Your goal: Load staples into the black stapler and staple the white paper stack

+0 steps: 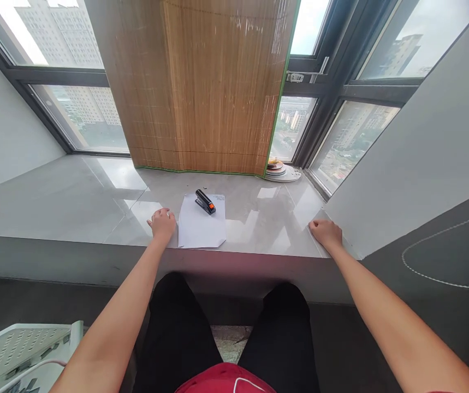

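Observation:
A stack of white paper sheets (201, 232) lies on the sill before me, its lower right corner bent. On the upper part of the paper rests a black stapler (205, 202) with an orange-red patch at its near end. My left hand (162, 222) sits on the sill just left of the paper, fingers curled in, apart from the stapler. Well to the right, my right hand (326, 233) rests as a fist on the sill near the wall. Nothing shows in either hand.
A brown bamboo blind (213, 93) with green edging hangs down to the glossy tiled sill (74, 202). Stacked plates (281, 171) stand behind its right corner. A white perforated rack (17, 349) is at lower left. A beaded cord (431, 275) hangs at right.

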### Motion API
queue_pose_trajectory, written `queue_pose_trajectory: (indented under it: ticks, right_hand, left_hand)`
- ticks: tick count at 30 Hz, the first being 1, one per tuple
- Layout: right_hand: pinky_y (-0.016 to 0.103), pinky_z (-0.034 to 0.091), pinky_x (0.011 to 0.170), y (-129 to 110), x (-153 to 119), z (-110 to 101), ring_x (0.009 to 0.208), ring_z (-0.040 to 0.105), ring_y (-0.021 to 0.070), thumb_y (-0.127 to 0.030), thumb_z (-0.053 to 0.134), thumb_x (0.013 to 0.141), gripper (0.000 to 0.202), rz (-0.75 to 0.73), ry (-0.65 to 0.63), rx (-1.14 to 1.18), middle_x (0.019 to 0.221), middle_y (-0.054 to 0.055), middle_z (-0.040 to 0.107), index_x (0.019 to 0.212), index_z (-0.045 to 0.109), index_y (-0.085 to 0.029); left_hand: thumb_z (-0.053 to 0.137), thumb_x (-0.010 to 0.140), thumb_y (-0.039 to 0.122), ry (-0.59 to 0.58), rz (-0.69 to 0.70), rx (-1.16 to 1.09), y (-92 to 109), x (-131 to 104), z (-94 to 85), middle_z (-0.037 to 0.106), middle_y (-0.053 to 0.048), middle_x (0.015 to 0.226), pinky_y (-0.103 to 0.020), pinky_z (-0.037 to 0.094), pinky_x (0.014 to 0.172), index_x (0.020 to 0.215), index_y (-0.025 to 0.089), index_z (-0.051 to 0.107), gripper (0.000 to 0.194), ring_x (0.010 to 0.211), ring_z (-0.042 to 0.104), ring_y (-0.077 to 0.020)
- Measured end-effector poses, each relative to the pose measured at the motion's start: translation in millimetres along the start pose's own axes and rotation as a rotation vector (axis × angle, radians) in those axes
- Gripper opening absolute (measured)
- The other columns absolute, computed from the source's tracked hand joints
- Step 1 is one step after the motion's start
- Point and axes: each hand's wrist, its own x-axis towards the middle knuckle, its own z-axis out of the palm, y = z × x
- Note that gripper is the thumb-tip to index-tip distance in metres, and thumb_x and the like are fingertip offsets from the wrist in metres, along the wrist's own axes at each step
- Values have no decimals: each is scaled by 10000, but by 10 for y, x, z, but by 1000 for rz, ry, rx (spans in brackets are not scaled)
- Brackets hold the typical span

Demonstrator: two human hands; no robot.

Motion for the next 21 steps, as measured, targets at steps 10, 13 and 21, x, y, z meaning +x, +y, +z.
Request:
queue_pose_trajectory:
  ticks: [10,13,21]
  right_hand:
    - [350,450,710,-17,-20,-18,936,732,318,-365,386,1018,474,-5,-15,-33,988,160,787,874,820,-241]
    - [340,447,720,-27,-31,-32,945,724,308,-362,377,1027,481,-11,-28,-39,989,153,784,913,824,-227]
    - [329,452,746,-26,-9,-15,952,726,293,-363,386,1037,481,-1,-31,-50,1025,155,789,984,843,-221]
  left_hand:
    - [404,1061,565,-236,347,219,723,-387,507,219,-296,1777,-509,168,1354,1676,-73,306,892,1676,165,-419]
    - [339,1070,585,-252,367,252,699,-379,571,160,-282,1792,-518,121,1362,1697,-73,250,913,1685,114,-415]
    - [310,1069,579,-242,389,271,761,-462,574,162,-283,1789,-544,141,1357,1697,-71,248,906,1681,126,-423]
